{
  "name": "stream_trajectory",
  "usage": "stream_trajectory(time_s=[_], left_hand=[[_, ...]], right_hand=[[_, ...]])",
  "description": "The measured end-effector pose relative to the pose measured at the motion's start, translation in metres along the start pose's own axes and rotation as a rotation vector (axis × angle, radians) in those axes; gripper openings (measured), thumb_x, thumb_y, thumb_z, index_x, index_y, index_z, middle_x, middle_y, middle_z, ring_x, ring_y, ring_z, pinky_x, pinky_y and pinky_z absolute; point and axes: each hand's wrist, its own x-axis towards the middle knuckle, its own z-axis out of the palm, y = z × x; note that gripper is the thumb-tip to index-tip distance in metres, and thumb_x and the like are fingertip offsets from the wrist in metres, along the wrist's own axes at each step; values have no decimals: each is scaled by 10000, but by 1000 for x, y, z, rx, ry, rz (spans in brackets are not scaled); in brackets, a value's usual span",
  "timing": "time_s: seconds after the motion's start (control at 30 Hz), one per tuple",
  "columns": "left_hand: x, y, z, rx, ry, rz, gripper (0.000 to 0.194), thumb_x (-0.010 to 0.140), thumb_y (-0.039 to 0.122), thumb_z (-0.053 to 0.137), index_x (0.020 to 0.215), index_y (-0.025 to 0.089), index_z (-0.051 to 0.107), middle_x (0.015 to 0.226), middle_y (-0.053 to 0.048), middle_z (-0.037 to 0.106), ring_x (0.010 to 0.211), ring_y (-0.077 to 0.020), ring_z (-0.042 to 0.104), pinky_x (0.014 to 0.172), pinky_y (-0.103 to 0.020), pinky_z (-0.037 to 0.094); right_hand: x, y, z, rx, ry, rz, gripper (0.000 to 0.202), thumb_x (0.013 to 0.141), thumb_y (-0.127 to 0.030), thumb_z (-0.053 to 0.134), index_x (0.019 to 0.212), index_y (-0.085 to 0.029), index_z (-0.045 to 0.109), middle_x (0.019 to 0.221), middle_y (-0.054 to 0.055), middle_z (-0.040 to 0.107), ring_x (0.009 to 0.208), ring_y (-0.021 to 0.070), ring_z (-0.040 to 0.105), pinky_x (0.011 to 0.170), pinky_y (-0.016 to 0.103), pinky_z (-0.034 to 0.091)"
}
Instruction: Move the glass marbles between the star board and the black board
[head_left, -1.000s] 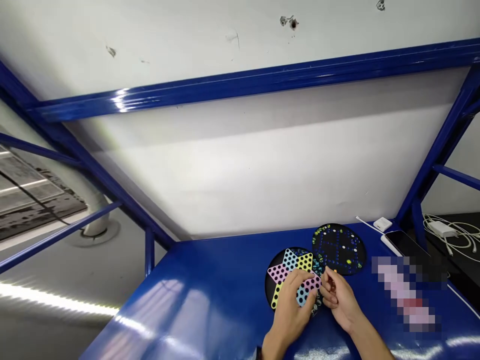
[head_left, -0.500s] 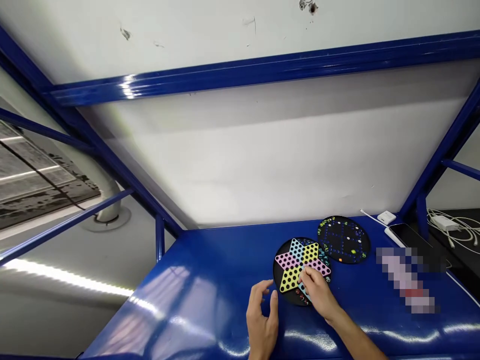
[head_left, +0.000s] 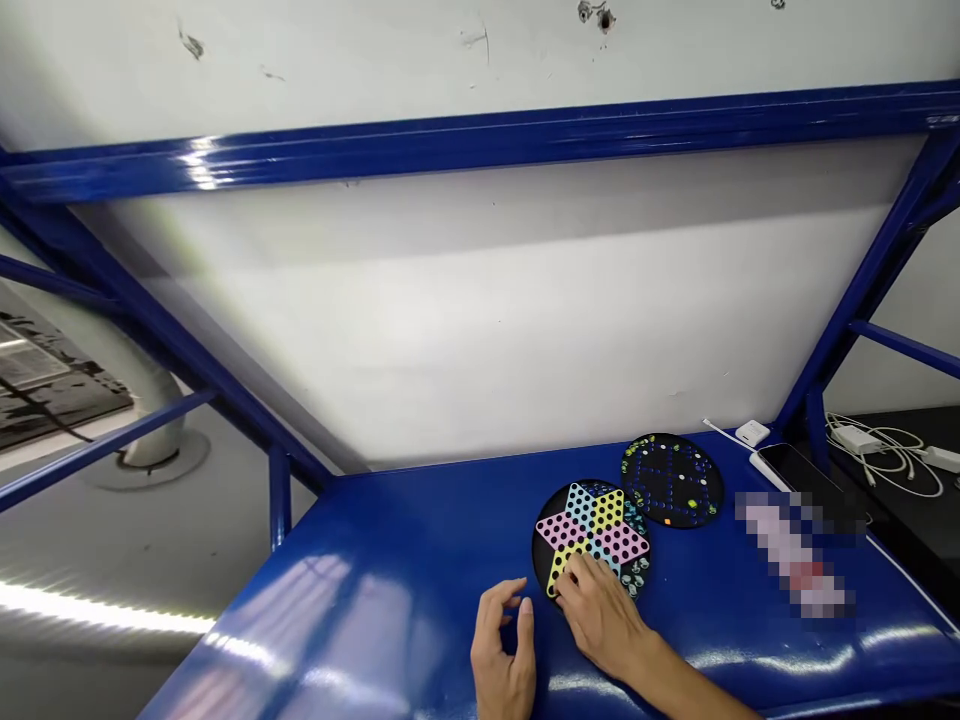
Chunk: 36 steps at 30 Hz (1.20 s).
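A round black board (head_left: 546,556) bears a star of pink, yellow and blue sections dotted with dark holes, with small glossy pieces around its right rim. Over the board's lower part is my right hand (head_left: 600,612), its fingers bent together and pointing down at the yellow section; what they hold, if anything, is hidden. My left hand (head_left: 504,655) rests on the blue table just left of the board, thumb and fingers curved apart with nothing between them.
Behind and right lies a second round black board (head_left: 673,480) with small pieces near its rim. Farther right are a white adapter (head_left: 752,432), a dark phone (head_left: 799,470) and a blurred pinkish item (head_left: 787,550). Blue frame bars (head_left: 480,145) cross a pale wall.
My right hand has moved left and down over the board, from its lower-right section to the lower yellow section. My left hand keeps its open shape. The view has shifted slightly.
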Motion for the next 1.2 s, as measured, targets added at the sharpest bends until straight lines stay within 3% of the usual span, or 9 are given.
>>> stream_trajectory(time_s=[0.13,0.23,0.37,0.53,0.67,0.87,1.0,1.1,1.2], left_hand=[[0,-1,0,-7,-10,-1,381,877,619,552,988,285,698,990,-34,700,854,-248,677,760,-401,592],[1,-3,1,11,-21,38,413,863,619,558,976,252,709,978,-61,698,846,-250,673,730,-390,592],[2,-3,1,33,-29,69,401,861,588,570,963,229,718,975,-76,701,842,-241,671,706,-356,586],[5,-2,3,37,-34,87,399,854,591,576,939,231,726,953,-70,710,826,-238,674,698,-347,588],[5,-3,4,41,-49,96,369,855,566,586,931,233,725,944,-62,710,825,-234,671,707,-343,583],[2,-2,3,29,-66,90,322,875,523,577,926,239,719,935,-54,700,852,-233,668,730,-337,571],[1,-2,2,40,-86,85,311,879,515,576,915,244,725,940,-55,702,866,-237,674,717,-330,564],[1,-1,3,40,-101,78,323,880,525,569,914,246,729,949,-61,706,877,-244,675,729,-337,567],[2,-1,3,47,-112,65,341,879,541,563,914,247,731,961,-70,709,900,-256,675,746,-348,571]], right_hand=[[0,0,-5,111,38,7,112,890,-116,572,903,-228,572,944,21,609,864,192,580,740,313,433],[-2,24,-22,197,142,93,108,914,-151,541,957,-237,591,974,35,612,875,195,587,769,327,465],[-17,105,-57,19,245,330,144,951,-230,501,1047,-234,609,1054,79,614,961,249,601,802,380,472],[-50,193,-82,-166,68,534,226,919,-318,530,1105,-215,607,1113,99,625,1005,286,621,796,401,456],[-56,205,-80,-95,-49,535,240,938,-328,491,1119,-228,614,1137,84,642,1027,263,645,829,384,445],[-38,207,-76,14,-51,535,189,895,-258,472,940,-226,653,959,67,677,883,236,648,751,346,414],[-27,208,-80,436,142,685,173,821,-352,580,894,-218,661,778,33,640,685,197,585,645,322,412],[-19,202,-86,1047,326,876,252,732,-404,679,887,-209,638,804,33,655,614,159,542,544,285,396],[-11,193,-88,1547,418,936,289,681,-344,707,925,-206,637,898,47,682,648,139,559,514,247,399]])
